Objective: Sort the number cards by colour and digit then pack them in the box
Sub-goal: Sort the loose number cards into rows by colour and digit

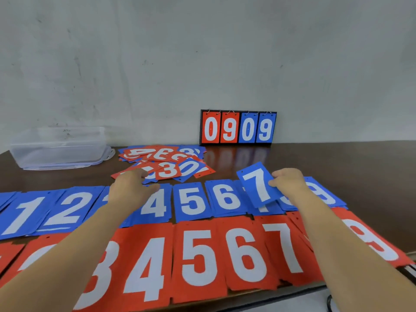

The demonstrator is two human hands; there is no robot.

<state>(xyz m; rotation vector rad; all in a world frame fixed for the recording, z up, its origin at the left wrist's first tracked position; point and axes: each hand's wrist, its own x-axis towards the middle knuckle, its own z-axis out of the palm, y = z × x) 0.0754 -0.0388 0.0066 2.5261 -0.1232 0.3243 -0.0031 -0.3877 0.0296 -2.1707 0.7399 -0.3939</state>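
Note:
My right hand [290, 183] pinches a blue 7 card [257, 184] by its right edge, tilted just above the blue 7 stack [263, 209]. My left hand [131, 184] reaches to the near edge of the mixed pile of red and blue cards [166, 161], fingers on a card there. A row of blue stacks [193, 201] runs from 1 to 9, and a row of red stacks [198, 255] lies in front of it. The clear plastic box [58, 147] stands at the back left, with no cards visible inside.
A small flip scoreboard [238, 128] reading 0909 leans against the wall at the back. The dark wooden table [337, 163] has bare surface to the right. Its front edge runs just below the red row.

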